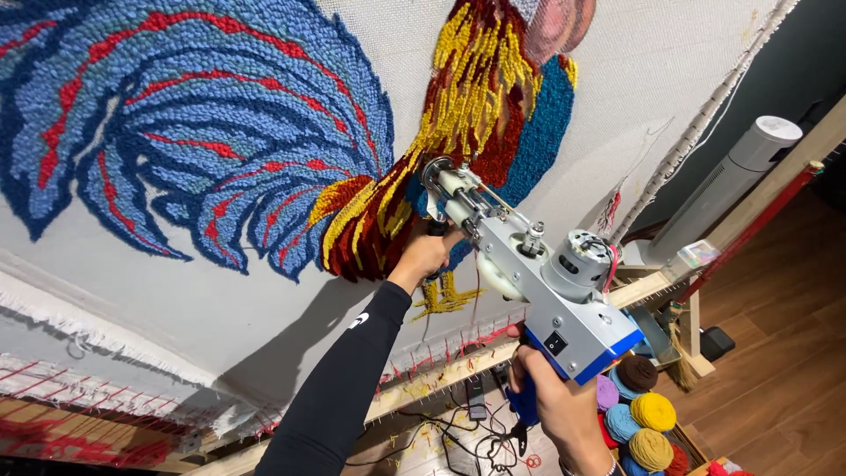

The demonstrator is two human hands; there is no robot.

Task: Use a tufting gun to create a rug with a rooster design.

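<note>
A grey and blue tufting gun (pixel 538 282) points its needle end at a stretched white cloth (pixel 617 88) bearing a tufted rooster (pixel 352 150) in blue, red, yellow and teal yarn. My left hand (pixel 427 253), in a black sleeve, grips the gun's front handle close to the cloth. My right hand (pixel 560 405) holds the blue rear grip below the motor. The needle tip touches the cloth near the rooster's teal and yellow lower body.
A wooden frame (pixel 458 375) holds the cloth. Several yarn balls (pixel 643 414) in purple, brown, blue and yellow sit in a box at lower right. A white tower fan (pixel 731 185) stands at right. Black cables (pixel 458 436) lie on the floor.
</note>
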